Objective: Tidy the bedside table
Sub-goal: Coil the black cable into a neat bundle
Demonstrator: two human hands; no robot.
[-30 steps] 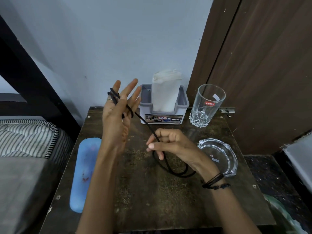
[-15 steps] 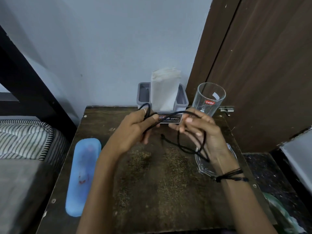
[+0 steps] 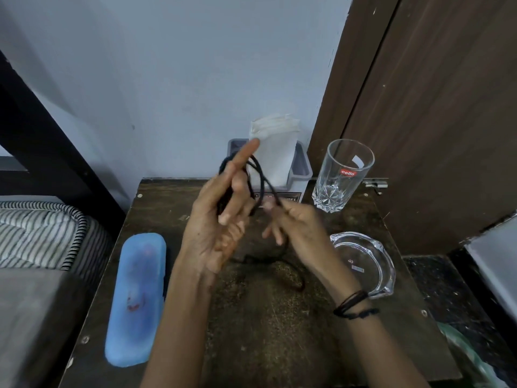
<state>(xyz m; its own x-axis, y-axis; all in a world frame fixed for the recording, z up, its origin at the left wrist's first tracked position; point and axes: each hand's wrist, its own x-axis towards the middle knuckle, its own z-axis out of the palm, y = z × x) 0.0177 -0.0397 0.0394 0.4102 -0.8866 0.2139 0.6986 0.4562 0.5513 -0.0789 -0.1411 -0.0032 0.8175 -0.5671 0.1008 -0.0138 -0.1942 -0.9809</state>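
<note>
Table (image 3: pixel 279 331): dark wood top, speckled, set against a pale wall with a brown door to its right.

Cord (image 3: pixel 261 175): black, thin. Several loops wound around the raised fingers of the left hand; one strand runs across to the right hand; the loose remainder lies on the table beneath both hands, near the centre.

Left hand (image 3: pixel 221 228): lifted above the centre of the table, palm turned toward the camera, index finger straight and pointing up, the other fingers bent, with the loops held around them.

Right hand (image 3: pixel 293 222): just beside the left, the two hands not touching. Thumb and forefinger pinch the cord strand; the other fingers hang loose. Dark bands on the wrist.

Case (image 3: pixel 135 298): blue, long, rounded ends, lying flat along the left edge.

Holder (image 3: pixel 300 170): grey, at the back edge, partly hidden by the left hand. A white paper wad (image 3: pixel 275 152) stands upright in it.

Glass (image 3: pixel 342 175): clear tumbler, red label, upright at the back right corner.

Dish (image 3: pixel 366 261): clear glass, shallow, at the right edge, just beside the right wrist.

Bedding (image 3: pixel 39 233): striped, left of the table.
</note>
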